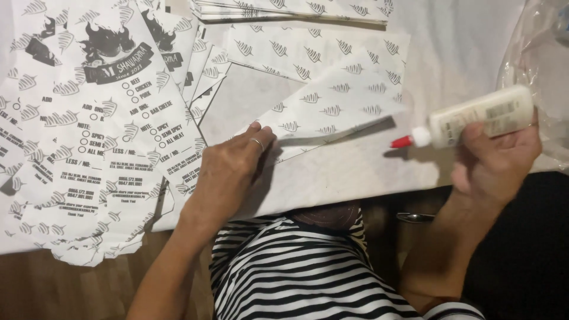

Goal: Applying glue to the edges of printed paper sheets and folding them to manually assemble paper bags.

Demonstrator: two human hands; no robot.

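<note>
Here the right hand (495, 163) has its fingers clamped on the glue bottle (474, 118), nozzle aimed leftward at the folded paper (332, 106) under the left hand's (228, 172) flat, together fingers.

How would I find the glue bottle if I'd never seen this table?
Start at the white table covered with printed paper sheets, then look to its right edge, near the crinkly clear plastic bag. There the right hand holds the glue bottle on its side. It is the only plump white bottle, and it has a small red tip pointing left.
</note>
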